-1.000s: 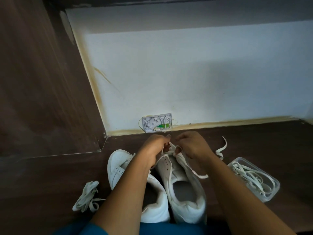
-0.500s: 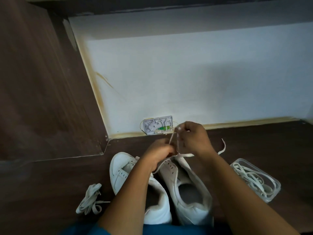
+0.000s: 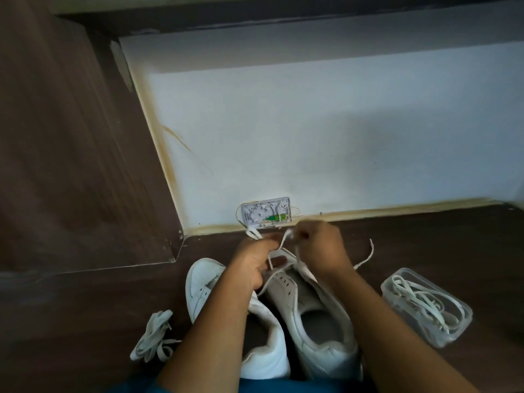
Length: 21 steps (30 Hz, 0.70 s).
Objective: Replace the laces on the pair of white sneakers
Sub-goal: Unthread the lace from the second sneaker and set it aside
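Two white sneakers stand side by side on the dark wooden floor, toes toward the wall. The left sneaker [image 3: 207, 282] has no lace in its eyelets. A white lace [image 3: 365, 258] runs through the front of the right sneaker [image 3: 317, 316]. My left hand [image 3: 252, 262] grips one end of that lace above the toe. My right hand [image 3: 320, 248] pinches the other strand and holds it up; the loose tail trails to the right across the floor. My forearms hide part of both shoes.
A bundle of white laces [image 3: 154, 336] lies on the floor left of the shoes. A clear plastic container [image 3: 450, 333] holding more white laces sits to the right. An open wall socket box [image 3: 266, 212] is at the skirting. A wooden panel [image 3: 71, 165] rises on the left.
Both hands have shifted over the right sneaker's toe while pulling lace through. The right hand went up with the strand, and the left hand now holds a lace end near the socket box.
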Tool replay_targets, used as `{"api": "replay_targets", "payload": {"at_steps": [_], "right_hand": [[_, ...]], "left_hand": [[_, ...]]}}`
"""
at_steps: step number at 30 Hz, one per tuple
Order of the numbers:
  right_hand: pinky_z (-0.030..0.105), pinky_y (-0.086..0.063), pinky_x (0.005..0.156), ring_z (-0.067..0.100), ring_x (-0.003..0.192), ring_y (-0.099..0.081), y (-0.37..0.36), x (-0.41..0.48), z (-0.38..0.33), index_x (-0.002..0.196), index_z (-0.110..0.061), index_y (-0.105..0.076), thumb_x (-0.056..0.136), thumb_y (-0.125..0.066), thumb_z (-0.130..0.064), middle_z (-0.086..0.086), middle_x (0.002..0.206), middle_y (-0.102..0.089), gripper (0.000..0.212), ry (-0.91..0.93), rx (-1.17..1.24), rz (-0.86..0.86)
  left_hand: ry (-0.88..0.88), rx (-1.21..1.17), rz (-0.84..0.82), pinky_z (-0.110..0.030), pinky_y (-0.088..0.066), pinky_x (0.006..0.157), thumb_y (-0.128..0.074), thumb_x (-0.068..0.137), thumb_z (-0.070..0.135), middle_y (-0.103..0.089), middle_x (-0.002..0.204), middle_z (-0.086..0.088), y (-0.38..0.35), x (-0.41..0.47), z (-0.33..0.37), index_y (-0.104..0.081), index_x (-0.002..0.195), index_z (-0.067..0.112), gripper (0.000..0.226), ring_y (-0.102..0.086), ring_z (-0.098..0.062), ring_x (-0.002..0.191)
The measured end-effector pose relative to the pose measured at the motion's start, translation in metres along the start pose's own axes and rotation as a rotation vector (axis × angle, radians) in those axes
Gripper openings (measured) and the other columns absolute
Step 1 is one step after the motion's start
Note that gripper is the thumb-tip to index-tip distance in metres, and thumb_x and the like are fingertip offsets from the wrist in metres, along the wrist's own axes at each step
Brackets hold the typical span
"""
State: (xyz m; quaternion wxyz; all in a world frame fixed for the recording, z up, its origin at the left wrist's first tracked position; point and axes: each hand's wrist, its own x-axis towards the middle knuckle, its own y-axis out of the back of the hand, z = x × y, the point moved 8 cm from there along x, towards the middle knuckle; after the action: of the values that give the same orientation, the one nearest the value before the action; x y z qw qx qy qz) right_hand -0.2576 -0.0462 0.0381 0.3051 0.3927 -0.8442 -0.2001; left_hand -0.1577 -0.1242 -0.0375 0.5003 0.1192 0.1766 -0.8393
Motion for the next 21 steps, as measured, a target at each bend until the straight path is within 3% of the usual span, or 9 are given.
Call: {"api": "replay_targets", "payload": {"at_steps": [2, 3, 6, 9, 11, 13, 15, 17, 21], "right_hand": [[0.022, -0.040, 0.058, 0.010, 0.058, -0.053, 0.033, 0.004, -0.009, 0.068, -0.017, -0.063, 0.085, -0.060, -0.003, -0.002, 0.059, -0.059, 0.022, -0.003, 0.238, 0.249], [0.021, -0.041, 0.057, 0.009, 0.056, -0.054, 0.044, 0.006, -0.011, 0.070, -0.016, -0.063, 0.087, -0.061, -0.008, -0.002, 0.058, -0.060, 0.019, -0.002, 0.307, 0.296], [0.028, -0.048, 0.063, 0.014, 0.062, -0.060, 0.037, 0.007, -0.007, 0.072, -0.015, -0.066, 0.088, -0.061, -0.009, 0.001, 0.064, -0.065, 0.018, -0.018, 0.293, 0.142], [0.038, -0.056, 0.077, 0.017, 0.078, -0.066, 0.009, 0.000, 0.011, 0.089, -0.014, -0.071, 0.080, -0.069, -0.009, -0.001, 0.080, -0.069, 0.010, -0.104, 0.261, -0.045], [0.039, -0.055, 0.081, 0.018, 0.086, -0.066, 0.007, 0.002, 0.019, 0.098, -0.014, -0.069, 0.075, -0.075, -0.014, -0.001, 0.088, -0.069, 0.024, -0.156, 0.265, -0.045], [0.034, -0.053, 0.081, 0.020, 0.090, -0.064, 0.006, 0.004, 0.023, 0.101, -0.012, -0.066, 0.075, -0.074, -0.023, 0.002, 0.095, -0.068, 0.029, -0.174, 0.095, -0.085], [0.029, -0.049, 0.076, 0.022, 0.090, -0.064, -0.014, -0.003, 0.022, 0.095, -0.012, -0.069, 0.078, -0.069, -0.029, 0.005, 0.093, -0.069, 0.024, -0.116, -0.184, -0.295], [0.025, -0.045, 0.071, 0.018, 0.088, -0.065, -0.035, -0.011, 0.020, 0.089, -0.015, -0.072, 0.081, -0.065, -0.025, 0.005, 0.090, -0.071, 0.015, -0.042, -0.258, -0.400], [0.022, -0.032, 0.052, 0.018, 0.067, -0.058, -0.020, -0.004, 0.008, 0.069, -0.016, -0.068, 0.081, -0.062, -0.015, 0.005, 0.069, -0.065, 0.014, 0.026, -0.242, -0.225]], "left_hand": [[0.011, 0.135, -0.022, -0.024, -0.051, 0.054, -0.055, 0.083, 0.004, -0.068, 0.077, -0.008, -0.001, -0.001, 0.000, -0.072, 0.079, 0.008, 0.018, -0.062, -0.019, 0.063], [-0.022, 0.244, -0.042, -0.025, -0.049, 0.059, -0.055, 0.081, 0.004, -0.069, 0.077, -0.007, -0.003, 0.000, 0.002, -0.074, 0.078, 0.008, 0.020, -0.061, -0.020, 0.068], [-0.180, 0.546, -0.083, -0.027, -0.049, 0.070, -0.059, 0.076, -0.005, -0.069, 0.073, -0.006, -0.017, -0.008, 0.013, -0.073, 0.074, 0.012, 0.022, -0.061, -0.018, 0.071], [-0.246, 0.614, -0.073, -0.036, -0.052, 0.084, -0.062, 0.076, -0.007, -0.070, 0.075, -0.006, -0.024, -0.009, 0.014, -0.070, 0.067, 0.019, 0.028, -0.064, -0.020, 0.077], [-0.230, 0.521, -0.079, -0.042, -0.053, 0.084, -0.056, 0.080, -0.007, -0.071, 0.082, -0.008, -0.021, -0.006, 0.014, -0.072, 0.074, 0.018, 0.030, -0.064, -0.023, 0.079], [-0.164, 0.308, -0.083, -0.037, -0.052, 0.071, -0.053, 0.087, -0.003, -0.070, 0.082, -0.004, -0.014, -0.004, 0.014, -0.070, 0.082, 0.020, 0.029, -0.061, -0.022, 0.076], [-0.106, 0.076, -0.103, -0.030, -0.046, 0.061, -0.051, 0.091, -0.001, -0.066, 0.078, -0.002, -0.010, -0.006, 0.015, -0.067, 0.082, 0.021, 0.029, -0.058, -0.019, 0.068], [-0.086, -0.046, -0.113, -0.031, -0.044, 0.061, -0.047, 0.092, -0.003, -0.061, 0.077, -0.005, -0.008, -0.005, 0.017, -0.064, 0.080, 0.021, 0.032, -0.054, -0.018, 0.065], [-0.055, -0.054, -0.107, -0.031, -0.048, 0.060, -0.048, 0.094, 0.004, -0.065, 0.077, -0.006, -0.007, -0.004, 0.012, -0.066, 0.082, 0.021, 0.027, -0.059, -0.020, 0.065]]}}
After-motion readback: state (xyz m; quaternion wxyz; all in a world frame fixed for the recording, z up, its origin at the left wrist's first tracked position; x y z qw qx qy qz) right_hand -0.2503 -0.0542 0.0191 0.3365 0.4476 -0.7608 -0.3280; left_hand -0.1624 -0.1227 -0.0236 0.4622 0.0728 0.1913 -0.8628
